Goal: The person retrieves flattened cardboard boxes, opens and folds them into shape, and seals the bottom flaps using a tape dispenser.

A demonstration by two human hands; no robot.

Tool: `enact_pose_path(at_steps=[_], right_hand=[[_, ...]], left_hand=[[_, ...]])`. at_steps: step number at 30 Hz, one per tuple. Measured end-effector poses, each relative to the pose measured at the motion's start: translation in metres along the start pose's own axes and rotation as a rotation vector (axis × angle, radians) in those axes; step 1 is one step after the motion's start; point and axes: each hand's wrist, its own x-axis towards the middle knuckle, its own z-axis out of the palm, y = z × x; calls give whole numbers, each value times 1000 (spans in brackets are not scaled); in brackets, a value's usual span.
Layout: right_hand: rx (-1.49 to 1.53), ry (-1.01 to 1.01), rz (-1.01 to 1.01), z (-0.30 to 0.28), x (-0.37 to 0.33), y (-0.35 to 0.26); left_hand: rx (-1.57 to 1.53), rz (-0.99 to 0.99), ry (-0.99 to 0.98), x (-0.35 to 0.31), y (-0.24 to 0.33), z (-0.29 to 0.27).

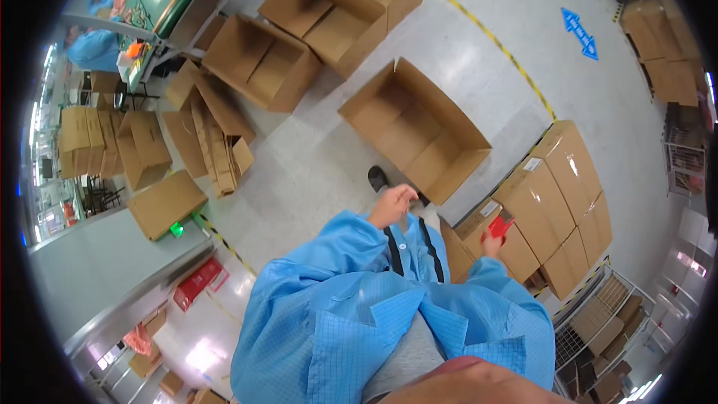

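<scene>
My right hand [491,245] grips a red tape dispenser [500,226] with a greyish end, held out beside the stacked sealed cartons. My left hand [390,207] is in front of my body with its fingers curled in; whatever they may hold is too small to make out. Just beyond my feet, an open cardboard box [407,131] rests on the floor, its inside facing up and bare. Neither hand touches that box. My sleeves are light blue.
Sealed cartons [550,202] are stacked at my right, near a wire cage cart [598,314]. Open boxes [262,63] line the far left. Folded cardboard [213,131] leans at left, beside a grey counter [112,262]. A yellow-black line [490,34] marks the floor. People work farther off.
</scene>
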Motion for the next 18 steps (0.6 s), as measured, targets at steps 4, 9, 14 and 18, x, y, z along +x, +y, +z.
enact_pose_path(at_steps=[4,9,14,18], right_hand=[[-66,2,25,-12,-82,64],[-47,-227,122,-11,-80,136],[181,-383,171,1,-86,117],[-26,-375,199,15,-129,63]], left_hand=[[-164,306,-218,-31,179,-1],[-297,748,-1037,-136,358,51],[-665,663,-1269,-224,382,129],[-632,625,-1178,-282,345,147]])
